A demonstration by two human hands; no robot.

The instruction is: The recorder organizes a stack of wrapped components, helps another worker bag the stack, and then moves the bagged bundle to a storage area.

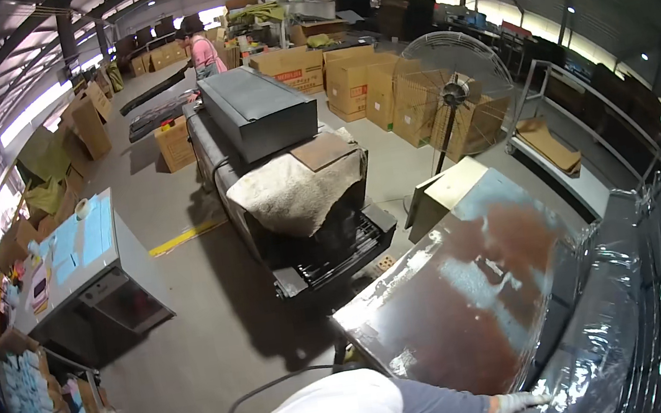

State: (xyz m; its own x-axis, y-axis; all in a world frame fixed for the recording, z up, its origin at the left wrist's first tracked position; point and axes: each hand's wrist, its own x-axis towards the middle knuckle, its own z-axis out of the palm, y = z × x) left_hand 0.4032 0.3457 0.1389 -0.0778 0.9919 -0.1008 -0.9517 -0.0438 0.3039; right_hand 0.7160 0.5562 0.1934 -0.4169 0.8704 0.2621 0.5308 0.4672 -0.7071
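Note:
My right hand (511, 407), in a whitish glove below a grey sleeve, reaches to the lower right. Its fingers look stretched out against shiny clear plastic film (579, 379) wrapped over long dark panels (655, 288). No firm grip on the film can be made out. Beside these panels lies a large flat panel or tabletop (439, 318), its surface patched with rusty brown, pale blue and glossy grey. White clothing fills the bottom middle, and my left hand does not show.
Ahead stands a long machine (330, 266) with a roller bed, a draped pale cloth (294, 190) and a dark metal box (258, 111) on top. A pedestal fan (454, 92) and cartons (351, 81) stand beyond. Left is a grey cabinet (95, 277). A person in pink (205, 55) works farther back.

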